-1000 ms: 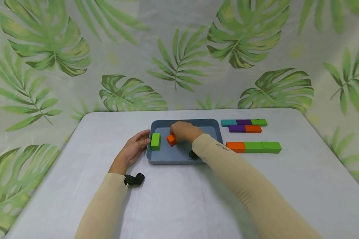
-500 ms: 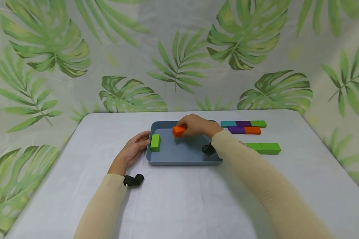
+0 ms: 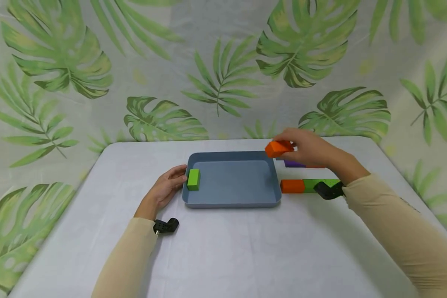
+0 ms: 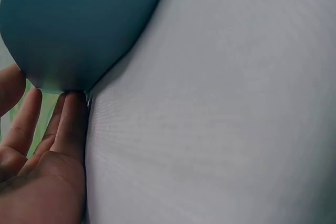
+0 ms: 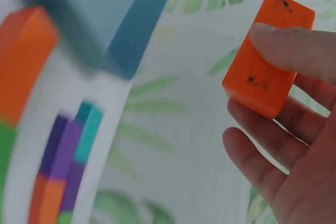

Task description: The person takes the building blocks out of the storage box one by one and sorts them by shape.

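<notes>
An orange block (image 3: 277, 149) is pinched between the thumb and fingers of my right hand (image 3: 308, 147), raised above the far right corner of the tray. In the right wrist view the orange block (image 5: 269, 56) shows small dark marks on its face. My left hand (image 3: 167, 188) touches the left wall of the blue-grey tray (image 3: 231, 205) with fairly straight fingers. The left wrist view has the left hand's fingertips (image 4: 73, 100) against the tray's edge (image 4: 79, 61). Inside the tray, a green block (image 3: 193, 179) lies along the left wall.
Right of the tray, a row on the white table (image 3: 223, 252) has an orange block (image 3: 292, 186) and green blocks (image 3: 311, 185). Behind it lie rows with purple (image 5: 65, 150) and teal blocks (image 5: 88, 129), partly hidden by the right hand in the head view. A leaf-print cloth (image 3: 223, 82) hangs behind.
My right hand has lifted the orange block from the tray's middle and carried it right, past the far right corner. The left hand has stayed at the tray's left wall.
</notes>
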Available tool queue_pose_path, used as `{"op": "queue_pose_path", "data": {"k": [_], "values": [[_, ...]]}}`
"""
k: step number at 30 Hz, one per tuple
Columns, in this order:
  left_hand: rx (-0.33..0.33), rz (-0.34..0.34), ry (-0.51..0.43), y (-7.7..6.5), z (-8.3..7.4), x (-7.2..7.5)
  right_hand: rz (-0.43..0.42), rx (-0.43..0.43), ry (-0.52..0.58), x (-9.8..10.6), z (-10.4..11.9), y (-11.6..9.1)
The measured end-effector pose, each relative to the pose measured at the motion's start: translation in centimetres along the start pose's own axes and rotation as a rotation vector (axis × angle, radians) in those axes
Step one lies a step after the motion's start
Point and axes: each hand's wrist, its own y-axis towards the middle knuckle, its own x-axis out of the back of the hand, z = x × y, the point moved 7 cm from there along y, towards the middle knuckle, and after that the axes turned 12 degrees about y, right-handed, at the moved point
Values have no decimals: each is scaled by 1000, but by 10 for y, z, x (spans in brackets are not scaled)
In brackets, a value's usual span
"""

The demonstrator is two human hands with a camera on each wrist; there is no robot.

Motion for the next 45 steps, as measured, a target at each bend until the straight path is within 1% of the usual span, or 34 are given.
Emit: {"op": "queue_pose_path", "data": {"k": [3,6,11,15,19,23,26,31,36,40,45], "values": [[1,-1,2,0,1,-1,-35,-38,-49,8,-16,-32],[4,-12,-5,-1,1,-1,-49,-59,-91,5,-34,-60],[24,-35,-4,-4,3,0,-45,-69,-136,-13,-54,-98],[27,-61,-8,-3,2,2,-41,-88,-143,-31,-62,-114],[29,-71,-7,-2,-1,3,-13,-128,-148,-50,-67,-120],[35,-66,22,-2,-2,3,-5,-156,-153,-63,-69,-120],[36,-67,46,-2,-3,3,-16,-168,-154,-68,-69,-119],[35,-69,45,-2,-4,3,-28,-201,-144,-73,-70,-113],[20,-24,42,-4,-4,2,-39,-225,-130,-76,-70,-112],[19,2,47,-5,-2,1,-61,-176,-152,-76,-66,-113],[22,-2,54,-5,-1,2,-157,-36,-243,-73,-58,-114]]}}
